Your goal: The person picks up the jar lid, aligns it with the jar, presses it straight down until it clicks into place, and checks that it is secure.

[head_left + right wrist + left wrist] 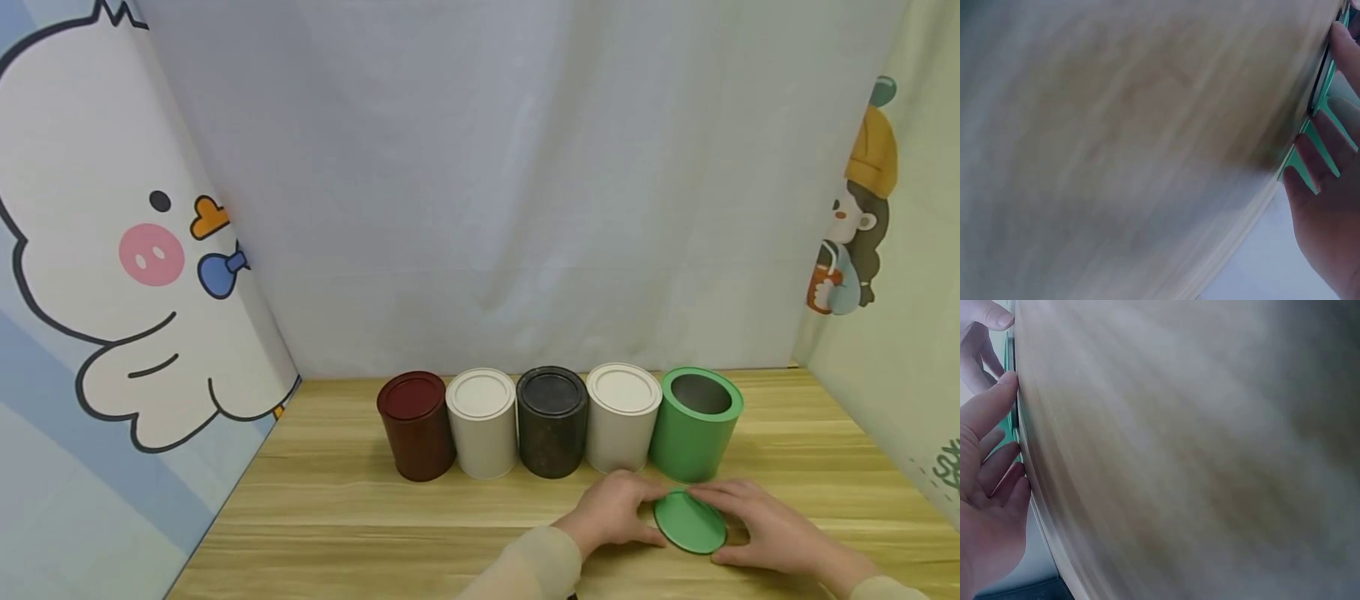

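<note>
Wooden table (337, 500): light grain, bearing all items; no brand, label or legible writing on any of them.

Five cylindrical canisters, upright in one row from left to right, near the back edge:
- dark red canister (415, 425), lidded
- white canister (482, 422), lidded
- black canister (552, 420), lidded
- second white canister (622, 416), lidded
- green canister (695, 423), uncovered, interior grey (contents cannot be told)

Green lid (689, 522): round disc, on the table just in front of the green canister, far edge slightly raised.

Left hand (613, 510): fingers curled against the lid's left rim.

Right hand (765, 523): fingers curved over the lid's right and far rim. Hands apart, lid held between them (wrist views blurred).
</note>
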